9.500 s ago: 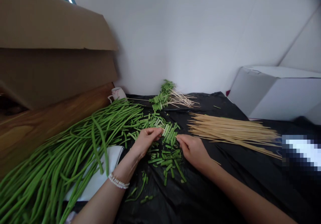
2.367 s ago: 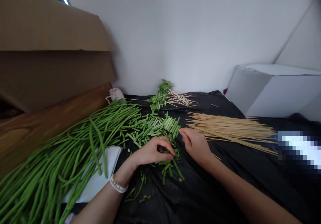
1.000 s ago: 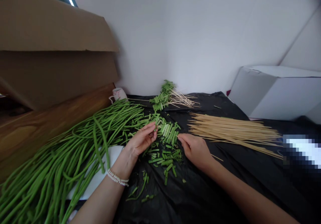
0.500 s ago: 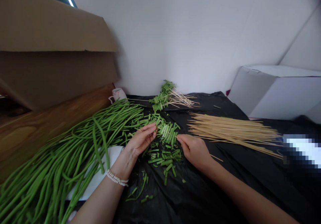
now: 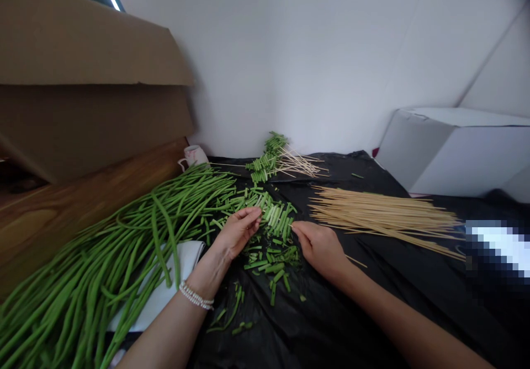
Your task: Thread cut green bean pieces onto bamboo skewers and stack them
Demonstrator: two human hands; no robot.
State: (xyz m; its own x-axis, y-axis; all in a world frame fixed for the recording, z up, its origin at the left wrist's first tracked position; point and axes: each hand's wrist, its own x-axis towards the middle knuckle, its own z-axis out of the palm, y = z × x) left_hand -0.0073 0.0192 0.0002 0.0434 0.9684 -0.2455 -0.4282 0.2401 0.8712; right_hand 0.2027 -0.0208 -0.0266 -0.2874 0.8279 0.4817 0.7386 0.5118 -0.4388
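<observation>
My right hand (image 5: pixel 318 243) is closed around a thin bamboo skewer (image 5: pixel 356 260), whose bare end sticks out behind the wrist. Cut green bean pieces (image 5: pixel 280 219) sit side by side in a row along the skewer, left of that hand. At the row's left end my left hand (image 5: pixel 242 230) pinches with thumb and fingertips; what lies between them is too small to make out. Loose cut bean pieces (image 5: pixel 275 268) are scattered below the row on black plastic sheeting (image 5: pixel 265 341). Long whole green beans (image 5: pixel 103 264) lie heaped beside my left forearm.
A bundle of bamboo skewers (image 5: pixel 381 214) lies to the right. Farther back is a stack of skewers filled with bean pieces (image 5: pixel 265 162). A mug (image 5: pixel 195 155) stands near the wall. A cardboard box (image 5: pixel 91 82) is at left, a white box (image 5: pixel 451 151) at right.
My left hand has shifted slightly right and down, closer to the row of bean pieces. My right hand stays almost in place on the skewer.
</observation>
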